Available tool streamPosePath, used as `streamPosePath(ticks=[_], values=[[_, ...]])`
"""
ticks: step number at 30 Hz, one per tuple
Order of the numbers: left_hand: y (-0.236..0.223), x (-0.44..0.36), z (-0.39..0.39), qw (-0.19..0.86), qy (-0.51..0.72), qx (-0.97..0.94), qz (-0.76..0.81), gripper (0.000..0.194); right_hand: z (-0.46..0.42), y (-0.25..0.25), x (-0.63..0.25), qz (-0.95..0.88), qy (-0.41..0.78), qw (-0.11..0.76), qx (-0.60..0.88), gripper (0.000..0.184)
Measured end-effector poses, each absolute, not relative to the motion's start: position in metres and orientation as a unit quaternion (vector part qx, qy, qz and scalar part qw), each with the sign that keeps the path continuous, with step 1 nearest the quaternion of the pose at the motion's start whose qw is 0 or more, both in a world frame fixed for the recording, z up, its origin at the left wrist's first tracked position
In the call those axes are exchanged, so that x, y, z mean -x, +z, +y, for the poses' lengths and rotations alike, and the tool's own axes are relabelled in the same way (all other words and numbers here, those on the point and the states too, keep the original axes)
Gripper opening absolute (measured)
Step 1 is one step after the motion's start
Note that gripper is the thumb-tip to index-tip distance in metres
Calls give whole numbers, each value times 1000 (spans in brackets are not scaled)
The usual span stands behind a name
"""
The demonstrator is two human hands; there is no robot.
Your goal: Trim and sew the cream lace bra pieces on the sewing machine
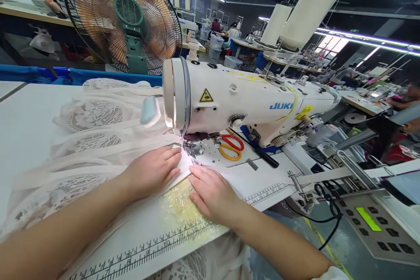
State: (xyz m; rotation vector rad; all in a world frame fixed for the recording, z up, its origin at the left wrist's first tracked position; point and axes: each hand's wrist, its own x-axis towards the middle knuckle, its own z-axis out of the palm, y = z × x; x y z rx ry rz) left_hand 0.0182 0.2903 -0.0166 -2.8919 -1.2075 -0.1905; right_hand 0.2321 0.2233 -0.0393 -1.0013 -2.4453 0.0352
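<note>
A white JUKI sewing machine [223,96] stands over the table, its presser foot [192,146] down near a piece of white lace fabric [98,140]. My left hand [152,170] lies flat on the fabric just left of the foot, fingers stretched and thumb a little apart. In front of the foot, my right hand [213,192] rests its outstretched fingertips by the fabric's edge, thumb spread below. Beneath and between the hands is a crinkled clear-and-yellow patch [180,203] on the table. The needle tip is too small to make out.
Scissors with red and orange handles [231,151] and a black-handled tool [267,157] lie beside the machine. A ruler strip [157,245] runs along the table's front edge. A fan [129,13] stands behind. A control panel [374,223] and metal tape guide [297,179] are at right.
</note>
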Motion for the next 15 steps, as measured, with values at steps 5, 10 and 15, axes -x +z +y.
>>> streamPosePath(ticks=[5,10,15], values=[[-12,-20,294,4,-59,928,-368,56,223,-39,-231,-889,-17,278,365,25],[-10,-23,296,1,-62,930,-362,54,223,-39,-231,-887,-15,275,371,25],[-9,-23,297,1,-64,929,-364,53,223,-39,-232,-889,-5,260,377,27]])
